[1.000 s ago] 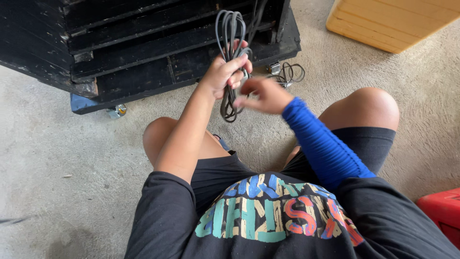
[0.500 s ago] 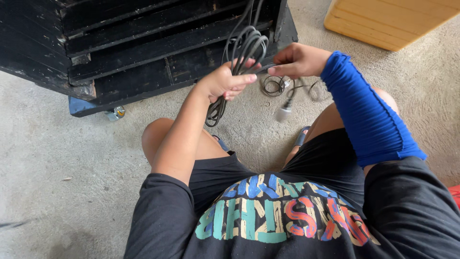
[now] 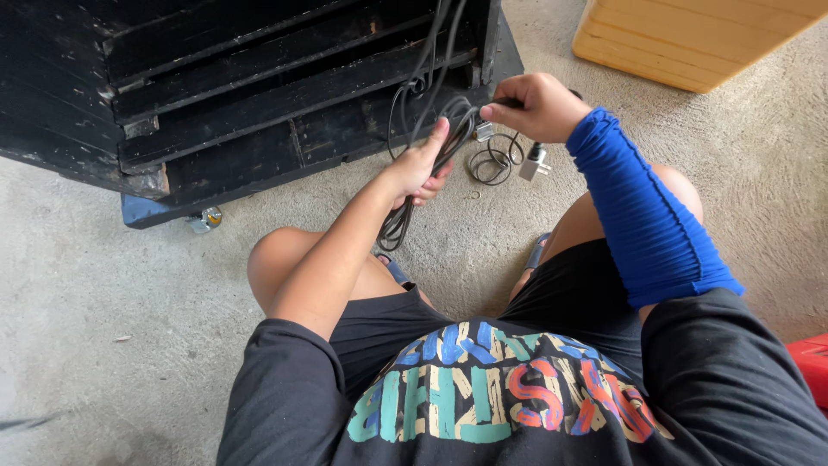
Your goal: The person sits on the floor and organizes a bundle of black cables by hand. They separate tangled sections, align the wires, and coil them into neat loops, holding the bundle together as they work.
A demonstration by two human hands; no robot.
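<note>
The dark cable bundle, just in front of the black slatted crate, hangs from the closed left hand while the right hand pinches one strand, whose loops could snag the slats.

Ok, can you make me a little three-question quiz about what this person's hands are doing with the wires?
1. True or false: the left hand has a grip on a bundle of dark cable.
2. What colour is the sleeve on the right arm? A) red B) blue C) green
3. Fill in: the right hand pinches the cable near the small coil of wire lying on the ____ floor.

Key: 1 true. 2 B, blue. 3 concrete; the black wooden case on a caster stands behind the hands.
</note>
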